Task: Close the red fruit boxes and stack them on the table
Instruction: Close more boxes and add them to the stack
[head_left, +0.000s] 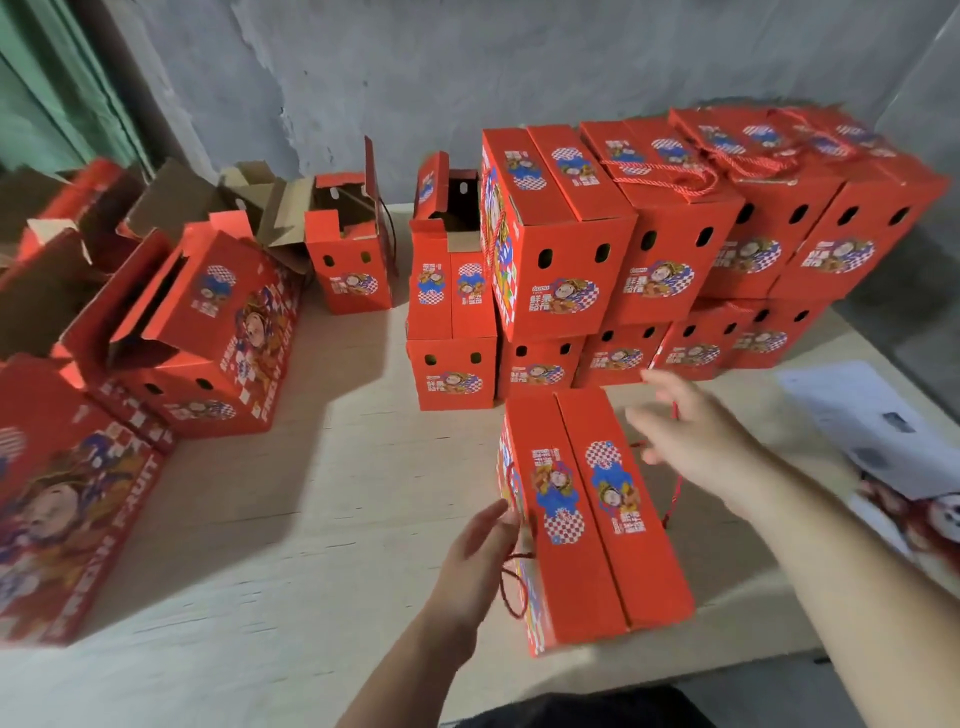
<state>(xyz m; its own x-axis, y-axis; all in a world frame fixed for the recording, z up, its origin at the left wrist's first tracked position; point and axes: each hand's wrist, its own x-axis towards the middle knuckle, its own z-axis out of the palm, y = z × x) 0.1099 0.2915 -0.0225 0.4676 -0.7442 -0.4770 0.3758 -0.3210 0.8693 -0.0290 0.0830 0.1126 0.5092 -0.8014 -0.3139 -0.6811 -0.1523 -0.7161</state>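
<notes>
Here, the left hand (475, 558) rests against the left side of the closed red box (587, 519), fingers straight, beside the red cord handle (511, 577); whether it pinches the cord cannot be told. The right hand (696, 441) hovers just right of the box, fingers spread and blurred, grasping nothing. The box stands near the front of the table (311, 493). Beyond it, closed boxes form a two-tier stack (649, 249). To the far left stand open boxes (208, 322). A printed sheet (872, 421) lies at right.
</notes>
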